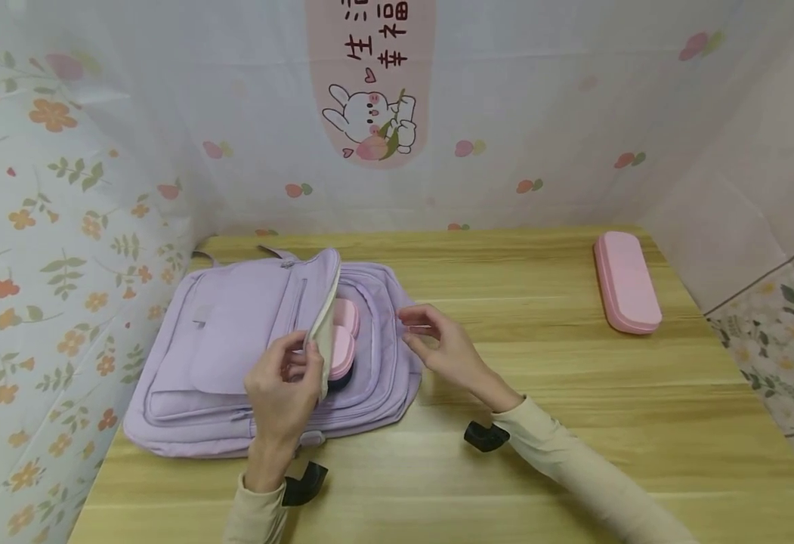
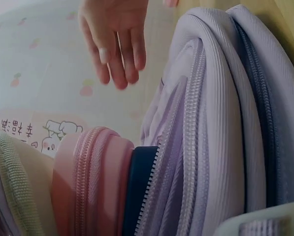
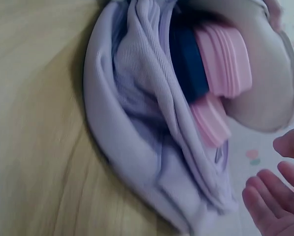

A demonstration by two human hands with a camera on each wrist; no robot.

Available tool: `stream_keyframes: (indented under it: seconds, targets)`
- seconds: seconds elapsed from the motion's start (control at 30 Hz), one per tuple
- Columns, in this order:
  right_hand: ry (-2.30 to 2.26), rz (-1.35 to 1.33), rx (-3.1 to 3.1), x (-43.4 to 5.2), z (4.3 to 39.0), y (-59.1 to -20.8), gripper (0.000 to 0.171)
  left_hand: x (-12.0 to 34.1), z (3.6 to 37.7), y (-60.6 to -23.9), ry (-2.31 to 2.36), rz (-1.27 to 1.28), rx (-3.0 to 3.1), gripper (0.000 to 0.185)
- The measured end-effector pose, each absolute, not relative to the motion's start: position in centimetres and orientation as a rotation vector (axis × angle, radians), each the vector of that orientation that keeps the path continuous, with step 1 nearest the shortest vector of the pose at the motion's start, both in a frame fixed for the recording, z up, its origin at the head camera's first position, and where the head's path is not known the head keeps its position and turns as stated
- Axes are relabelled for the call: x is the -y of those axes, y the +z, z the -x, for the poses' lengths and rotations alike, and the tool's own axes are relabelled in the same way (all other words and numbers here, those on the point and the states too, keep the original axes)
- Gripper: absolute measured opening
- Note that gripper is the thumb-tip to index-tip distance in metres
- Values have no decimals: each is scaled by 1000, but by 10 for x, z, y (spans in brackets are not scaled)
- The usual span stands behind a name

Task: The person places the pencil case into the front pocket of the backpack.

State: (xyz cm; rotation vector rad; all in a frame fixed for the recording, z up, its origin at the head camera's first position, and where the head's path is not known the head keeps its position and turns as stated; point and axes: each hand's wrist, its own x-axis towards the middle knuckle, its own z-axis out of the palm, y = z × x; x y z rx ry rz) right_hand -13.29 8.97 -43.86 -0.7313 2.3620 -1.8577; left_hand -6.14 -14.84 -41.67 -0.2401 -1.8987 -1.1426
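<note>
A lilac backpack (image 1: 233, 340) lies flat on the wooden table (image 1: 539, 423) with its main compartment unzipped. My left hand (image 1: 304, 357) pinches the edge of the front flap (image 1: 325, 310) and holds it up, showing the cream lining (image 2: 18, 187). Inside sit two pink zipped cases (image 1: 345, 332) and a dark blue item (image 1: 339, 378) under them. My right hand (image 1: 415, 326) hovers open just right of the backpack's opening, fingers relaxed and holding nothing. The left wrist view shows a pink case (image 2: 92, 182) close up; the right wrist view shows the right hand's fingers (image 3: 270, 201) apart from the backpack (image 3: 137, 137).
A long pink pencil case (image 1: 626, 281) lies at the table's far right corner. Floral and cartoon-print sheets wall in the table on the left, back and right. Bare wood stretches between the backpack and the pencil case.
</note>
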Motion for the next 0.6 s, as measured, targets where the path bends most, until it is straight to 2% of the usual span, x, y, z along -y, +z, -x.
stream_keyframes:
  seconds: [0.13, 0.37, 0.6]
  targets:
    - [-1790, 688, -2488, -105, 135, -438, 36, 150, 60, -420, -1114, 235, 1906, 17]
    - [-1650, 624, -2715, -133, 142, -438, 50, 149, 61, -421, -1077, 249, 1912, 17]
    - [-1648, 442, -2909, -175, 155, -431, 58, 148, 60, -421, -1061, 254, 1924, 17]
